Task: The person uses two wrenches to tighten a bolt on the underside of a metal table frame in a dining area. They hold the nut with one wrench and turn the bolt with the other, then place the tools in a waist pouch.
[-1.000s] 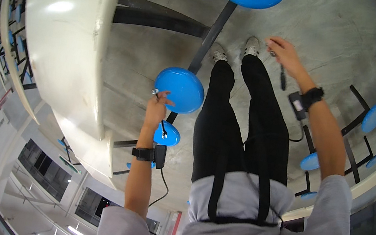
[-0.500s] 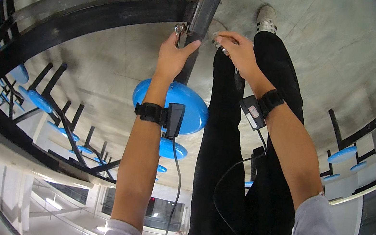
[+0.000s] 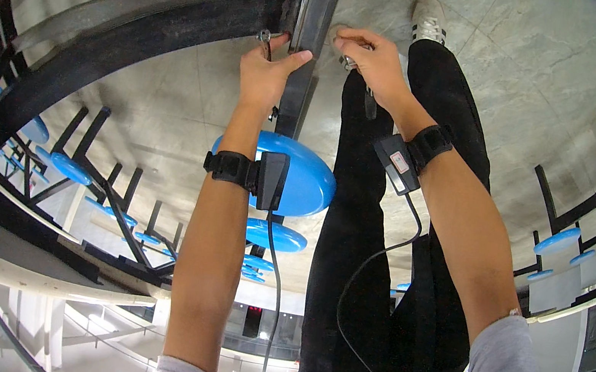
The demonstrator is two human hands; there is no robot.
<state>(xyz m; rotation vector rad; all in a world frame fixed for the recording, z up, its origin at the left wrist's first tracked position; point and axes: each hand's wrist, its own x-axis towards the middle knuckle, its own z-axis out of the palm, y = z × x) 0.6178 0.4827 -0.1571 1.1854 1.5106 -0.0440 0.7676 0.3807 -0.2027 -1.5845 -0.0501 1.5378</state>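
My left hand (image 3: 261, 79) is beside the joint of a black metal frame (image 3: 312, 11), thumb spread toward the upright beam. It holds a shiny ring-ended wrench (image 3: 265, 36), whose head shows beyond the fingers; most of its shaft is hidden by the hand. Right of the beam, above my knee, my right hand (image 3: 377, 65) is closed round a wrench-like tool (image 3: 370, 104) with a bright metal head and a dark handle. The fingers cover its middle, so its exact kind is unclear. A round blue stool seat (image 3: 303, 179) sits below the left hand, partly behind my wrist.
A curved black beam (image 3: 145, 24) runs from the joint to the left. More blue seats (image 3: 69, 168) on black frames stand at both sides. My shoe (image 3: 429, 22) rests on the grey floor (image 3: 528, 89). Cables (image 3: 277, 283) hang from black boxes strapped to both wrists.
The whole view has shifted a little. My left hand and its wrench have moved slightly left, farther from the joint. My right hand is a little higher, still holding its tool.
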